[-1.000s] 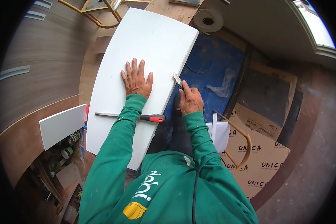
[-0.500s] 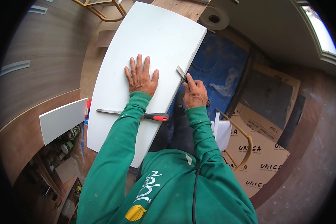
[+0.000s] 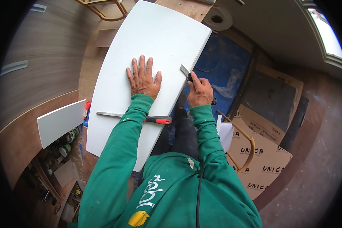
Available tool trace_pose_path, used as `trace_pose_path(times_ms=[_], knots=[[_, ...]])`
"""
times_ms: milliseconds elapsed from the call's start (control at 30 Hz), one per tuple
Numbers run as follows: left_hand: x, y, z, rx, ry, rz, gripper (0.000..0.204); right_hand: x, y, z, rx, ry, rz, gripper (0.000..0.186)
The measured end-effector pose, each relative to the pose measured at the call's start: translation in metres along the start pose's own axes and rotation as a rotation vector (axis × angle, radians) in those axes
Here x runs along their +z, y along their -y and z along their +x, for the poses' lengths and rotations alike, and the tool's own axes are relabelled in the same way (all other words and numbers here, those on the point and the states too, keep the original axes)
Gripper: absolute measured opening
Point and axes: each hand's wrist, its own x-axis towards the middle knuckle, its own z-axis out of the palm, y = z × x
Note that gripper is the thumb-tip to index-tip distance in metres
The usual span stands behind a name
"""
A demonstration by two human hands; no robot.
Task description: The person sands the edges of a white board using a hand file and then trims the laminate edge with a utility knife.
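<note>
A white curved-edge panel point(image 3: 167, 38) lies lengthwise before me. My left hand point(image 3: 143, 79) rests flat on it, fingers spread. My right hand point(image 3: 200, 90) grips a dark-handled tool point(image 3: 185, 70) at the panel's right edge, its flat metal blade angled over that edge. A long metal file point(image 3: 158, 119) with a red and black handle lies crosswise on the panel below my left hand, partly covered by my left forearm.
Left are a smaller white panel point(image 3: 60, 121) and cluttered cans point(image 3: 64, 149). Right are blue sheeting point(image 3: 228, 57), printed cardboard point(image 3: 262, 159) and a bentwood chair frame point(image 3: 250, 146). A white roll point(image 3: 222, 22) and another wooden frame point(image 3: 106, 15) are at the top.
The blade in my right hand has shifted a little upward along the panel's edge since a second ago. My left hand stays flat on the panel; the whole view has shifted slightly.
</note>
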Motion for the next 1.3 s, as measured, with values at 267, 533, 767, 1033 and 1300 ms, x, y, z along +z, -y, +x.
trace_pose_path(times_ms=[267,533,767,1033,1300], knots=[[-0.003,0.002,0.0,0.003,0.005,0.004,0.063,-0.001,-0.008,-0.014,0.021,0.021,0.019,0.039],[0.0,0.001,-0.002,-0.004,0.018,0.02,0.063,-0.004,-0.005,0.006,-0.018,0.041,0.007,0.039],[-0.003,0.0,0.0,-0.007,0.024,0.016,0.063,-0.004,-0.008,0.01,-0.045,0.023,0.026,0.037],[-0.001,0.001,-0.002,-0.004,0.017,0.034,0.063,-0.006,-0.011,0.008,-0.036,0.023,0.021,0.036],[-0.001,0.001,-0.001,0.004,0.024,0.041,0.064,-0.005,-0.013,0.024,-0.094,0.022,-0.031,0.036]])
